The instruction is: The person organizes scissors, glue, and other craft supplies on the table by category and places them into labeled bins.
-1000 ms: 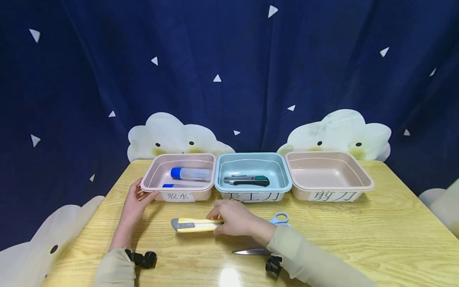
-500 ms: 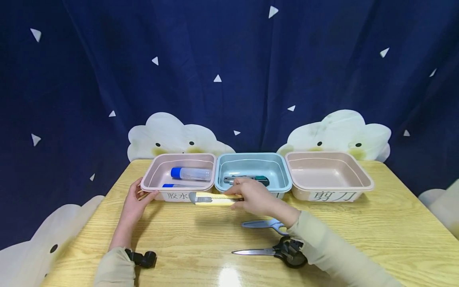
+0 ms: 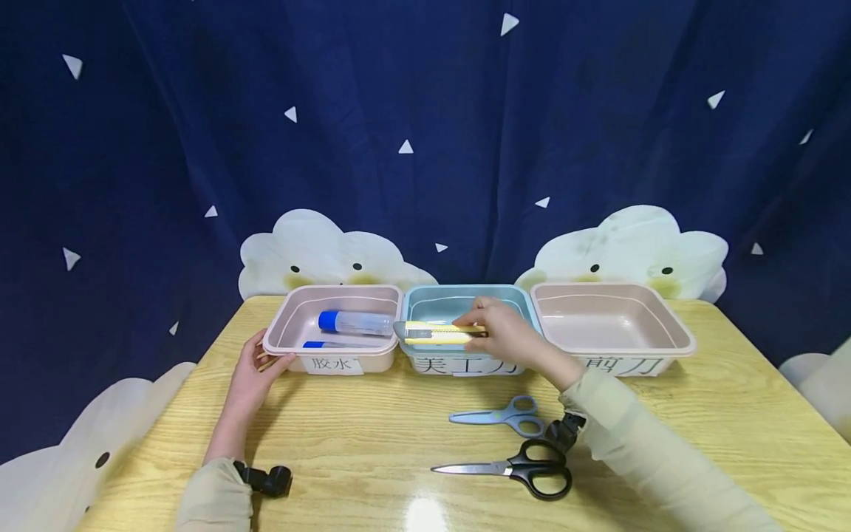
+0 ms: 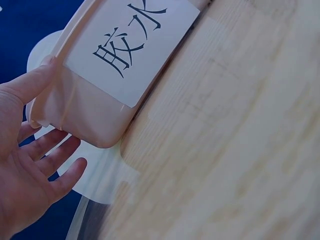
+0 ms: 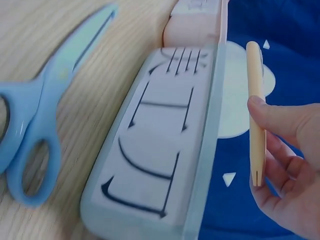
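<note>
Shifted forward and rightward since the earlier frame, the yellow utility knife (image 3: pixel 435 334) is clamped between thumb and fingers of the right hand (image 3: pixel 510 334), above the blue bin (image 3: pixel 432 297). Blue scissors (image 3: pixel 502 417) and black-handled scissors (image 3: pixel 524 470) are positioned nearer the person than that hand. By the left hand (image 3: pixel 254 377), the corner of the pink bin labelled 胶水 (image 3: pixel 380 362) is held.

Your right hand (image 5: pixel 302 172) pinches a yellow cutter (image 5: pixel 256 125) near the blue box (image 5: pixel 205 150). Blue scissors (image 5: pixel 47 107) lie on the wooden table (image 5: pixel 125 55).

The knife (image 3: pixel 435 333) is yellow, the curtain (image 3: pixel 359 89) navy with white triangles (image 3: pixel 406 148).
</note>
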Tool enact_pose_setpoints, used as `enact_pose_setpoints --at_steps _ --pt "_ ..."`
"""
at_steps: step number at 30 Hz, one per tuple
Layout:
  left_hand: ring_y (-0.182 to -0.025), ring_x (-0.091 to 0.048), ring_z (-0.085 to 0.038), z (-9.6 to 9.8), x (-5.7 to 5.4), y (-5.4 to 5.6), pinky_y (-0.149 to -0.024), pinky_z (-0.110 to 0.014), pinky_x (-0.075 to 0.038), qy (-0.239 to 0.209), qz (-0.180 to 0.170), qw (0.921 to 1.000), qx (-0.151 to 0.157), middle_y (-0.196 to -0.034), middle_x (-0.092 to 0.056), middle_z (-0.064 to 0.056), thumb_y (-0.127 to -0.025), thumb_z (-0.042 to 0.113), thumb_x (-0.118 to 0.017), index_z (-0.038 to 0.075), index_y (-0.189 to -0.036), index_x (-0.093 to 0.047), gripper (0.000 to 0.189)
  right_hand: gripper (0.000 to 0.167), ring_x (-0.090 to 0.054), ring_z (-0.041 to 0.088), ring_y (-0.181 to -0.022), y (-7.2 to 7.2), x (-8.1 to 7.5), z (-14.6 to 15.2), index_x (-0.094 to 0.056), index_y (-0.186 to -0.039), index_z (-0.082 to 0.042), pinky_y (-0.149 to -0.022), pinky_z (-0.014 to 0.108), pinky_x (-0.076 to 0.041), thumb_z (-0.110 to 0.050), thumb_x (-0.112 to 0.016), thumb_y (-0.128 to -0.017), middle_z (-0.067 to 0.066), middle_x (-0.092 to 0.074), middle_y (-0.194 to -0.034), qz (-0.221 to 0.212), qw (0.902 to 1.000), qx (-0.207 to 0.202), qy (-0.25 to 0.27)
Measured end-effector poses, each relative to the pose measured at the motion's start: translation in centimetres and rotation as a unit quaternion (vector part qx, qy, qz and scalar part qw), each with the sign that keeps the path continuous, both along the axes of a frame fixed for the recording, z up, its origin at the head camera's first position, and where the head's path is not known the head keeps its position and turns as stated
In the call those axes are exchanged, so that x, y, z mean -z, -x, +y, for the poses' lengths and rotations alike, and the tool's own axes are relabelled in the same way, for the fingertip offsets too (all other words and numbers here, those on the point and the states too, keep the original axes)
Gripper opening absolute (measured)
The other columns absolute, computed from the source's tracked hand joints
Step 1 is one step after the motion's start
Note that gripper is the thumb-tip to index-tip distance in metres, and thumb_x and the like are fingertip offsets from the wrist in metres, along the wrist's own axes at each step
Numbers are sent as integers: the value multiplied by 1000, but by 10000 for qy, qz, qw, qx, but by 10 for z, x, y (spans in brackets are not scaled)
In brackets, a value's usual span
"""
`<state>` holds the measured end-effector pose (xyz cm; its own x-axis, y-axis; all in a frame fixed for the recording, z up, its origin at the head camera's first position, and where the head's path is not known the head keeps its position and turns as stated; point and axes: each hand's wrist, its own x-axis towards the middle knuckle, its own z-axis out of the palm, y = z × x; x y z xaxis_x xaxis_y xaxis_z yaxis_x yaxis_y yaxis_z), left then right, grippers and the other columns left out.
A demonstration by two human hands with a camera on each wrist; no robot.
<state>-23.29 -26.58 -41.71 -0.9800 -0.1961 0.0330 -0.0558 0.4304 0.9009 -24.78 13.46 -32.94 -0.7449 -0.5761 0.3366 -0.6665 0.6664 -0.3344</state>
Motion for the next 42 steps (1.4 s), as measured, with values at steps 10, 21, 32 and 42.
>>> enact_pose_setpoints --at_steps 10,21,32,42 --pt "-123 -37 -33 0 1 -1 -93 -31 -39 -51 50 10000 -3 -141 -32 -20 -84 35 -63 12 -146 -11 84 34 -45 14 -71 24 14 17 -69 -103 -4 -62 25 -38 -11 -76 -71 2 -52 -80 -237 9993 194 202" --pt "-120 -41 -31 -1 5 2 -73 -3 -36 -201 330 9992 43 -138 -36 -21 -84 28 -65 9 -145 -15 81 35 -53 18 -77 52 35 27 -69 -102 -4 -67 28 -45 -10 -77 -68 6 -61 -85 -597 9979 204 -133" --pt "-122 -39 -30 -2 3 2 -76 -6 -36 -105 228 9997 21 -139 -35 -19 -84 33 -64 12 -146 -14 82 34 -58 22 -88 70 47 25 -71 -98 -10 -77 34 -47 -8 -78 -65 4 -67 -91 -1054 9922 549 -381" --pt "-120 -40 -29 -1 5 2 -75 -5 -37 -214 240 9995 -13 -139 -36 -18 -84 29 -65 11 -145 -15 81 32 -61 19 -82 73 54 16 -72 -94 -9 -74 32 -49 -11 -80 -63 4 -70 -87 -1371 9884 492 -420"
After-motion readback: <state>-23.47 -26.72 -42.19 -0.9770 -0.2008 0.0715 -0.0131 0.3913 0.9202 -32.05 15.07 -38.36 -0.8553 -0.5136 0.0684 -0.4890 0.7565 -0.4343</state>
